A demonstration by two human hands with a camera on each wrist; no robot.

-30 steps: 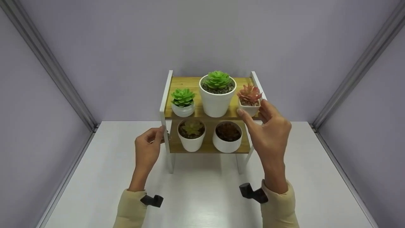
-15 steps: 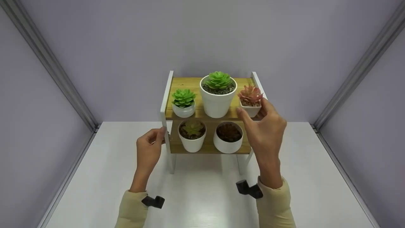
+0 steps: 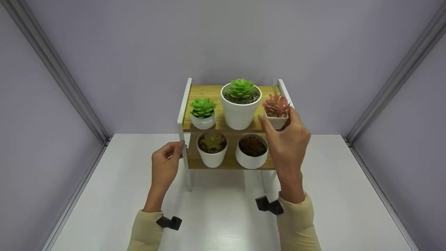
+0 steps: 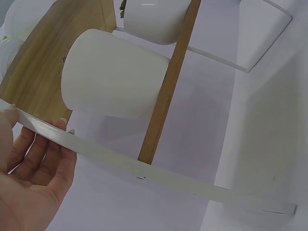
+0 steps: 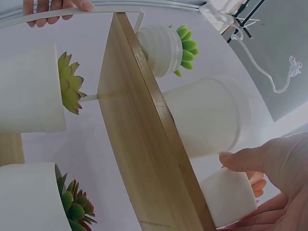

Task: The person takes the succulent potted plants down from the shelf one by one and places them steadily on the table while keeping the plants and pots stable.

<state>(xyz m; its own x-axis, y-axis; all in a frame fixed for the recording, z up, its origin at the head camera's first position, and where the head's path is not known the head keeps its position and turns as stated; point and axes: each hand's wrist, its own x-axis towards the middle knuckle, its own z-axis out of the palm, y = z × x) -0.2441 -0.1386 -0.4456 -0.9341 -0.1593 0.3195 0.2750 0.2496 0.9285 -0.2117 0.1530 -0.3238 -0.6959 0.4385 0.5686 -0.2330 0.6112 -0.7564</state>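
Observation:
A small square white pot (image 3: 276, 122) with a reddish succulent (image 3: 276, 103) stands at the right front of the upper board of a two-tier plant stand (image 3: 204, 91). My right hand (image 3: 292, 141) holds this pot, thumb on its left and fingers on its right. In the right wrist view, the thumb (image 5: 238, 161) lies along the pot's rim. My left hand (image 3: 164, 164) grips the stand's white left upright; the left wrist view has the fingers (image 4: 41, 159) round the white bar (image 4: 106, 156). A tall white pot (image 3: 239, 115) with a green succulent stands mid-board.
A small round pot (image 3: 203, 122) with a green succulent sits at the upper board's left. Two white pots, one left (image 3: 212, 158) and one right (image 3: 251, 161), stand on the lower board. The stand rests on a white table (image 3: 223, 212) before a grey wall (image 3: 230, 42).
My right hand and forearm have shifted left and slightly up, the fingers drawing closer around the square pot. The left hand keeps its grip on the upright; the pots stay in place.

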